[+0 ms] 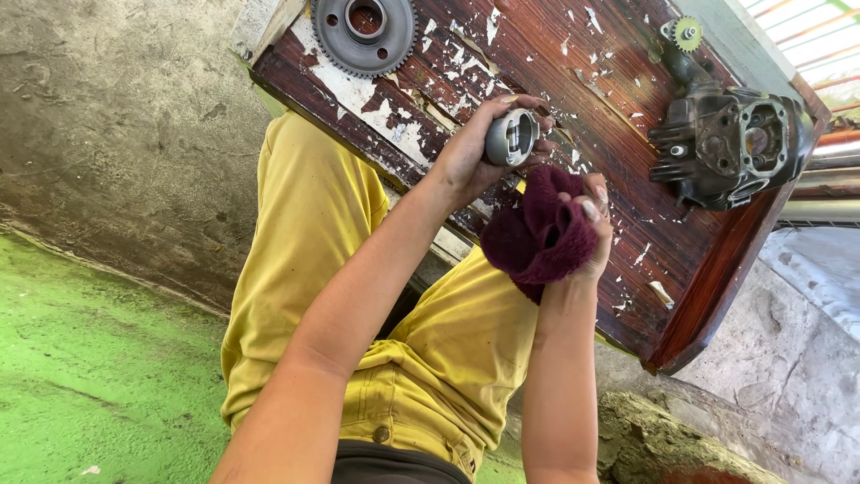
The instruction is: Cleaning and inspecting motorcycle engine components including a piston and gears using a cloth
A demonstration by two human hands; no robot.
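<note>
Worn red-brown wooden board [537,54] with flaking white paint lies across the yellow trousers [305,233] of the seated person, over grey concrete and a green-stained floor [81,376]. On the board: a dark engine casing [730,143] at the right end with a small gear [687,34] on its shaft, and a large toothed gear wheel [363,31] at the far left edge. Left hand [475,152] is wrapped around a small silver metal piston [511,136], held just above the board; right hand [587,229] clutches a bunched maroon rag [537,237] just beside and below the piston.
</note>
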